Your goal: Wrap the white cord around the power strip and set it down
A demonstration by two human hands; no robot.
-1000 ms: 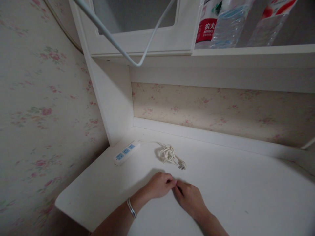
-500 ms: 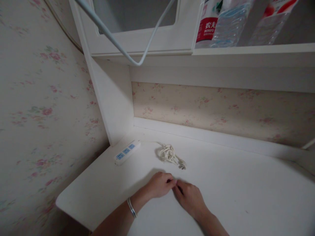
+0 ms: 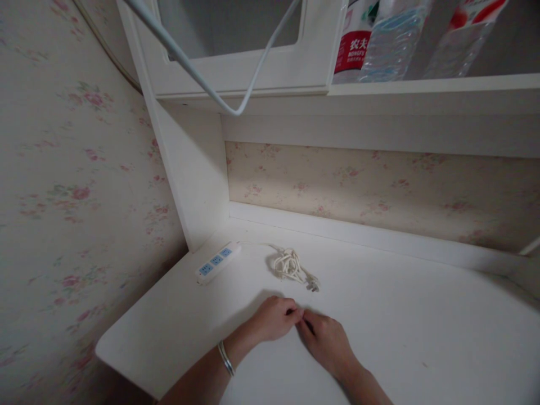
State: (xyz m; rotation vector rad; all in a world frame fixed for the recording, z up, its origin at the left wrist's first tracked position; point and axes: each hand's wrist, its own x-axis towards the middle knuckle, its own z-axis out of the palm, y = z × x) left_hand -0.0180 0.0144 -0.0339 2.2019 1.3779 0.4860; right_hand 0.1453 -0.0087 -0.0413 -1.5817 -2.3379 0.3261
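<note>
My left hand [image 3: 276,319] rests on the white desktop with its fingers curled closed. It meets my right hand [image 3: 324,339], also closed, at the fingertips; I see no object between them. Just beyond the hands lies a bundled white power cord [image 3: 288,264], its plug [image 3: 313,287] pointing toward me. The cord runs left to a white power strip [image 3: 218,262] with blue sockets, lying at an angle. Neither hand touches the cord or the strip. A silver bangle [image 3: 226,358] circles my left wrist.
The white desk [image 3: 400,320] has a rounded left corner beside the flowered wall [image 3: 80,236]. Overhead, a white cabinet door [image 3: 244,82] and a shelf [image 3: 422,85] with several plastic bottles [image 3: 392,45] overhang it. A pale bent rod or cable [image 3: 230,107] hangs in front of the cabinet.
The camera view has shifted very slightly. Both hands, the cord and the power strip stay in the same places.
</note>
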